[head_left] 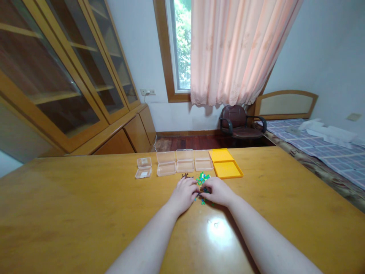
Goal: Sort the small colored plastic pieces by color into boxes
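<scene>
A loose heap of small green, blue and white pieces (203, 177) lies on the wooden table, with a few more scattered between my hands. Just beyond my left fingers is a cluster of small dark brown pieces (186, 175). My left hand (186, 193) rests palm down at the heap's left side, its fingers bent and close together. From the right, my right hand (219, 191) reaches in with thumb and fingers curled together among the pieces. Whatever either hand holds is too small and too covered to name.
Behind the hands stand opened clear plastic boxes: a small one (143, 173) at left and larger ones (166, 169), (185, 166), (203, 164). Right of them lies an opened yellow box (228, 169). Past the table (85, 205) are a brown armchair (241, 123), a bed and a glass-door cabinet.
</scene>
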Tool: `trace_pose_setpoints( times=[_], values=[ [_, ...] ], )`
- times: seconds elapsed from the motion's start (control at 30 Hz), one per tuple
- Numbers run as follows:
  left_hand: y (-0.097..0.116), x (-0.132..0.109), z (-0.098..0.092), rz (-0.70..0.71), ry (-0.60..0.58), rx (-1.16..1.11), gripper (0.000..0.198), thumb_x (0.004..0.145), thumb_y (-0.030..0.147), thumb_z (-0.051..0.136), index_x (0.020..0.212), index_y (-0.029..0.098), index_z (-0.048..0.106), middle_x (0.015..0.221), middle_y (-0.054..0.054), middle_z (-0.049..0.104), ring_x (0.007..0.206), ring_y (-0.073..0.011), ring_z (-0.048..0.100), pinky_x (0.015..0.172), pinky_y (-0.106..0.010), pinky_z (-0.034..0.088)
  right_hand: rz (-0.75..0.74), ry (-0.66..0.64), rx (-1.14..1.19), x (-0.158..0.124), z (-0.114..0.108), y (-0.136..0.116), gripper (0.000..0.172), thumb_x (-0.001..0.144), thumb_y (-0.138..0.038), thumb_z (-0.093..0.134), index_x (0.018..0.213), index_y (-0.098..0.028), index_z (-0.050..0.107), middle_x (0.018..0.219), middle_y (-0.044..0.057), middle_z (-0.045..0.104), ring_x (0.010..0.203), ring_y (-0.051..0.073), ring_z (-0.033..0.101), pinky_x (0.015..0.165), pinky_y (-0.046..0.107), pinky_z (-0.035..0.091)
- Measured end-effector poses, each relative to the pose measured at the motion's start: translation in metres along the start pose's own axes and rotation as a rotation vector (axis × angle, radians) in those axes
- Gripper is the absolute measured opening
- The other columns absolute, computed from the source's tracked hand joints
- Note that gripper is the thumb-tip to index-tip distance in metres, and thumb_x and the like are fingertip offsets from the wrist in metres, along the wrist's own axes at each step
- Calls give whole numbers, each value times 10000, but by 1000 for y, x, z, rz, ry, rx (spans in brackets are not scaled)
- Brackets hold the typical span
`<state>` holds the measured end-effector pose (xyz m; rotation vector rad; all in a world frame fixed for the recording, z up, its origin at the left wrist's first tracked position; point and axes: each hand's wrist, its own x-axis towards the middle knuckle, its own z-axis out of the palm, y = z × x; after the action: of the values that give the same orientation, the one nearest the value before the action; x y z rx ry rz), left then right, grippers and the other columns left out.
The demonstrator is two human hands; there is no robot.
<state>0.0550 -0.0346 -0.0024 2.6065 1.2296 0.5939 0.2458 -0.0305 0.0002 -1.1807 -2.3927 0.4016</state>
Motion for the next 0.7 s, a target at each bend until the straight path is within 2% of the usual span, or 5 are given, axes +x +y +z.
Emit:
trace_pose_setpoints(
  times=[0.27,0.7],
  values=[
    [-3,0,3,-11,33,-44,65,758,204,597,805,223,638,1036,-31,610,1056,-189,486,1003,-420,297,24,-54,-22,0,6,4,163,799,-298,543,816,-228,688,769,31,688,726,150,599,660,237,405],
    [-9,1,5,-24,95,-73,117,789,248,573,874,235,653,997,-31,635,1009,-181,526,962,-384,352,34,-20,86,4,5,1,197,831,-271,497,886,-230,682,825,31,696,754,148,607,685,234,421]
  ],
)
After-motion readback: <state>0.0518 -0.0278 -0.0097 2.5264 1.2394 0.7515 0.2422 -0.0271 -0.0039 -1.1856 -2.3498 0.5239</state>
